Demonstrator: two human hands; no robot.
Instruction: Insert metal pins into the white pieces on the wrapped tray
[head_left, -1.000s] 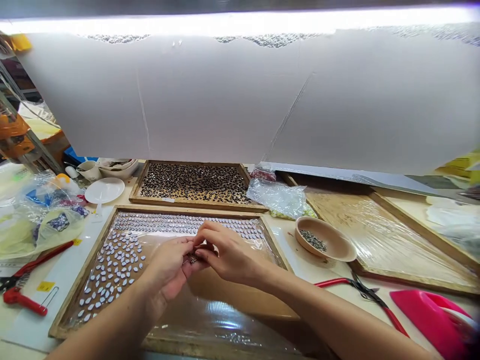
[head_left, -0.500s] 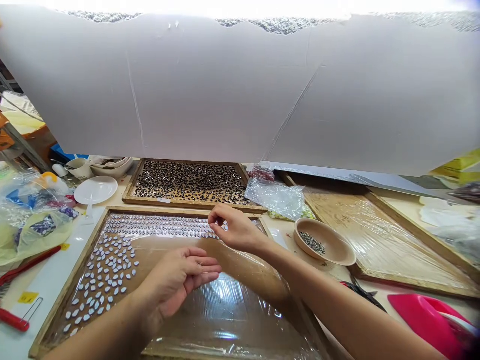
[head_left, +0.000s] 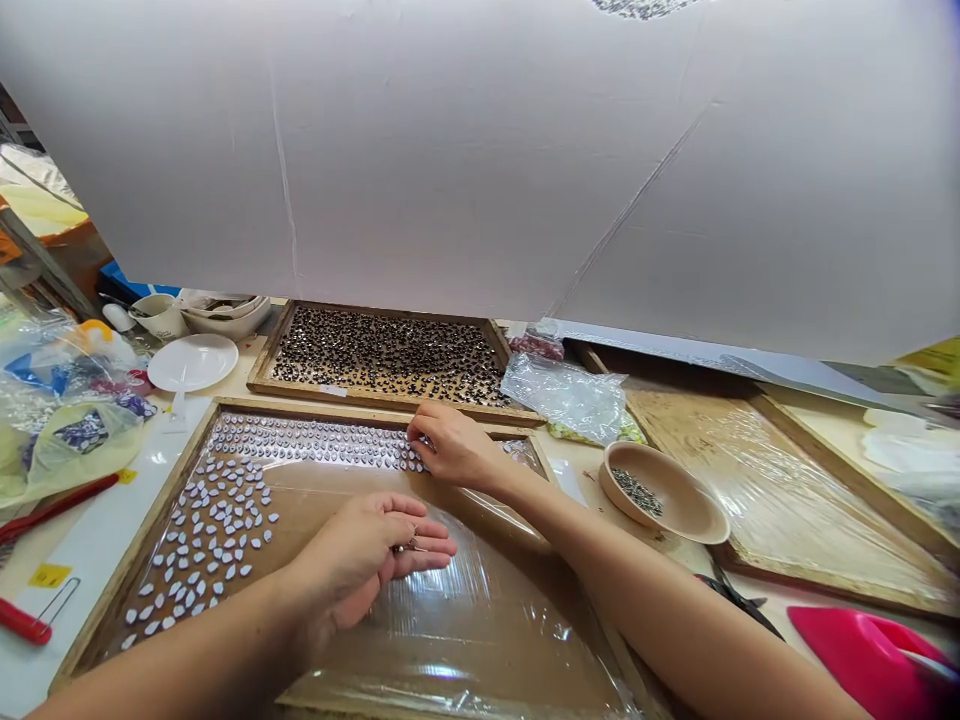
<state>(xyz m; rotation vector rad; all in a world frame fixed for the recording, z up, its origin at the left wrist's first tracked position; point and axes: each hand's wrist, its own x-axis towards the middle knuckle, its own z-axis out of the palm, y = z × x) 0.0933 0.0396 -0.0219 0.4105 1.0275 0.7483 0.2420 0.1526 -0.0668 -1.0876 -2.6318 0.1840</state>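
Bare left hand (head_left: pixel 367 548), bare right hand (head_left: pixel 457 447), slender fingers (head_left: pixel 435 546), bare forearms (head_left: pixel 645 580)

Small metallic bits (head_left: pixel 409 544) lie in the left hand (head_left: pixel 375 540), pale pieces (head_left: pixel 300 439) in rows beyond.

Twelve o'clock, and it's all pale grey-white, the big panel (head_left: pixel 450 190) creased with lighter streaks! Round to eight: a brown wooden frame (head_left: pixel 136 540), where lilac-white teardrop pieces (head_left: pixel 217 540) make a loose speckle and dark-centred, silvery pieces (head_left: pixel 315 440) run in dotted rows. Farther out at eight, a red handle (head_left: pixel 26 622) and a bright yellow label (head_left: pixel 51 575). Nine o'clock, close in, black-brown pieces (head_left: pixel 390 350) pepper a honey-brown tray (head_left: pixel 352 391); farther out, a plain white plate (head_left: pixel 193 362). Now four: a tan bowl (head_left: pixel 694 500), grey-flecked contents (head_left: pixel 637 492), then hot pink (loudest shade here!) on a plastic-looking object (head_left: pixel 855 650).
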